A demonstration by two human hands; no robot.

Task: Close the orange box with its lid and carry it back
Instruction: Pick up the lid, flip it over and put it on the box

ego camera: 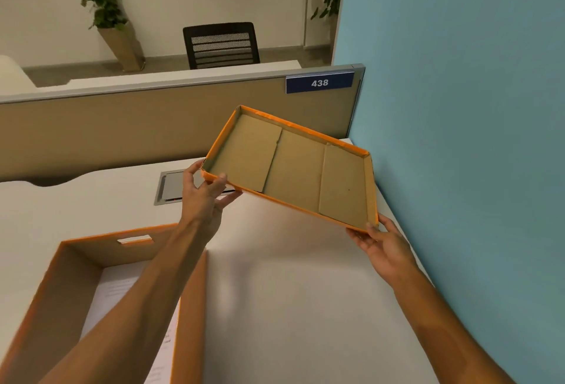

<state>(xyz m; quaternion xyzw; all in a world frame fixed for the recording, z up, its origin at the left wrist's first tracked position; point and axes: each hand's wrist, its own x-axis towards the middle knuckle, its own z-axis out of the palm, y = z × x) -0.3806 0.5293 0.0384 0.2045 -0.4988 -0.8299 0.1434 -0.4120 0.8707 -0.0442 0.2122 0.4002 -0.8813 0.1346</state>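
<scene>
The orange lid (293, 166) is held in the air above the white desk, tilted, with its brown cardboard inside facing me. My left hand (206, 192) grips its near left corner. My right hand (383, 244) grips its near right corner. The open orange box (76, 261) stands on the desk at the lower left, under my left forearm. White papers lie inside it, and a handle slot shows in its far wall.
A grey cable hatch (171, 186) is set in the desk (290, 307) behind the box. A beige partition (137, 127) with a blue "438" plate (319, 82) closes the far side. A blue wall (474, 108) runs along the right. A black chair (221, 44) stands beyond.
</scene>
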